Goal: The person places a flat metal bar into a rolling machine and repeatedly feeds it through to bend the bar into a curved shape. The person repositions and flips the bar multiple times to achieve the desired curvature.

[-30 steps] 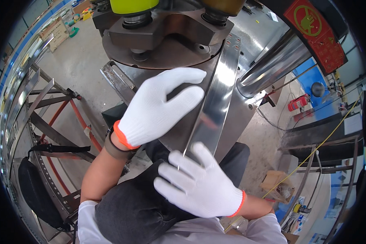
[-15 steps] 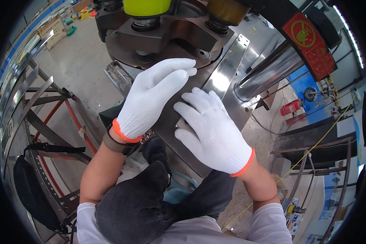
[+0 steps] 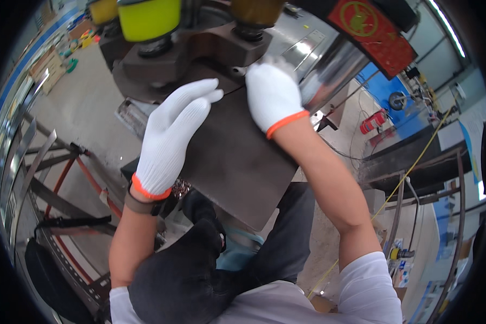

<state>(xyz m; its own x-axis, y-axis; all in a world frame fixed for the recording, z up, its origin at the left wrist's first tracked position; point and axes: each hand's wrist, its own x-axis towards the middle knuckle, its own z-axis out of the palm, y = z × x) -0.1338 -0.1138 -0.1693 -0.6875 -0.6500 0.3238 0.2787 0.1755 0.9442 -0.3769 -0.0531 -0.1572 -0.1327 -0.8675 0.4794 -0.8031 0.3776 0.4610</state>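
Both my hands wear white knit gloves with orange cuffs. My left hand (image 3: 173,132) hovers at the left edge of the flat dark metal plate (image 3: 237,151), fingers stretched out and thumb apart, with nothing seen in it. At the far right part of that plate, beside the machine's round turret, is my right hand (image 3: 274,92). Its fingers are smeared by motion and point away from me, so whatever they touch or hold is hidden. Just beyond the gloves stand the machine's dark tool blocks (image 3: 151,62), one topped by a bright yellow-green cylinder (image 3: 150,20).
A polished steel column (image 3: 329,67) rises right of my right hand, under a red warning sign (image 3: 370,32). Metal racks (image 3: 65,178) stand at the left. A red fire extinguisher (image 3: 373,122) is farther right. My knees are under the plate's near edge.
My right hand has moved away from me, from the plate's middle to its far side by the turret, uncovering the plate. The view has shifted; my left hand keeps its pose.
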